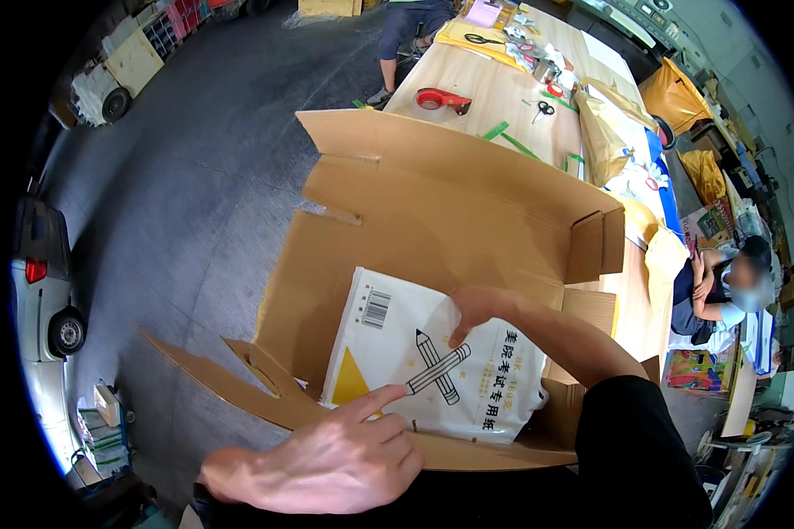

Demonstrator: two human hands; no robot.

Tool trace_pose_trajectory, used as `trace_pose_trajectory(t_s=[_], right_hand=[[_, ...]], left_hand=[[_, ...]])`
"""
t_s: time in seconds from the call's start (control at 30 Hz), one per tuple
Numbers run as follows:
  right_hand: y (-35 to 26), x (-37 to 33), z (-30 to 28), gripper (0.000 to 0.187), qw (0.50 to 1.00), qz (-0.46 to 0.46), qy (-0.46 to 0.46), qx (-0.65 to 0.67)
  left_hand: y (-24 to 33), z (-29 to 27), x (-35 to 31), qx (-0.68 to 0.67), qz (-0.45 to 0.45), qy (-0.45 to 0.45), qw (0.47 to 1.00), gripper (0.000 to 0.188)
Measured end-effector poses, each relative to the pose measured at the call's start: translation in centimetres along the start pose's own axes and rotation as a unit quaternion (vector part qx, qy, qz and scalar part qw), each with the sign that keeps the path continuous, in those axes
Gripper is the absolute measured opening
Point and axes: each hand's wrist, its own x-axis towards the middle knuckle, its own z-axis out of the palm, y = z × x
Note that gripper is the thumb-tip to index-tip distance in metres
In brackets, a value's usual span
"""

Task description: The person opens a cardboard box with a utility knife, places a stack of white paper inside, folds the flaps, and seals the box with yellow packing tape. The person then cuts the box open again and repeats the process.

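A large open cardboard box [450,194] stands in front of me with its flaps folded outward. Inside it lies a white plastic-wrapped paper pack [388,344], printed with crossed pencils, a barcode and a yellow corner. My right hand [481,309] reaches in over the box's right side. Its thumb lies on the pack's upper face, and the other fingers are hidden beyond the pack's far edge. Over the near side of the box is my left hand [335,458], index finger stretched onto the pack's surface, the other fingers loosely bent with nothing visible in them.
Beyond the box, a wooden table [397,97] carries a red tape dispenser [443,100], black scissors [544,109] and green strips [516,144]. One person [723,286] sits at the right, another [408,35] beyond the table. A silver vehicle [44,291] stands on the left.
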Motion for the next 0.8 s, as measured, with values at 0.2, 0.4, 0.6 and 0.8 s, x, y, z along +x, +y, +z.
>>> trace_pose_trajectory(t_s=[0.2,0.4,0.6,0.8], right_hand=[[0.0,0.3,-0.3,0.088,0.999,0.011,0.023,-0.028],[0.3,0.3,-0.1,0.091,0.997,0.056,0.030,-0.034],[0.7,0.4,-1.1,0.068,0.998,0.031,-0.018,-0.054],[0.8,-0.8,-4.7,0.036,0.997,-0.039,-0.064,0.032]], left_hand=[[-4.6,-0.5,2.7,-0.080,0.011,-0.044,0.996,0.009],[-10.8,0.8,5.8,-0.137,0.017,-0.114,0.984,0.010],[-18.9,8.8,8.7,-0.209,-0.061,-0.049,0.975,0.012],[-23.7,13.8,10.4,-0.315,-0.146,-0.124,0.930,0.018]])
